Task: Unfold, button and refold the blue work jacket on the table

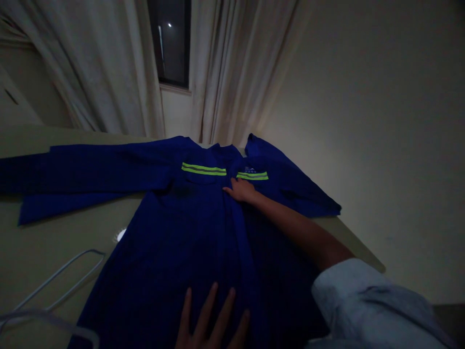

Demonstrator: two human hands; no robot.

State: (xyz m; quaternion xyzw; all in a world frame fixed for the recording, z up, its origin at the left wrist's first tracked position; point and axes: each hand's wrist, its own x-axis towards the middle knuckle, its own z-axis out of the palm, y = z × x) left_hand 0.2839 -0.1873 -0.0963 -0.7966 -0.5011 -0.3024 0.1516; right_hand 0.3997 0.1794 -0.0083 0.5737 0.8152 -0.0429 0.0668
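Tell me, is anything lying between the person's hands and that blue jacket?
Nothing visible. The right hand rests on the blue jacket near its chest stripes, and the left hand lies flat lower down. The white hanger lies aside, to the left.

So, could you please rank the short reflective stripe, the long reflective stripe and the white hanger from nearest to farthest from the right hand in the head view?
1. The short reflective stripe, just beyond the right hand on the jacket chest.
2. The long reflective stripe, farther left on the chest.
3. The white hanger, on the table at far left.
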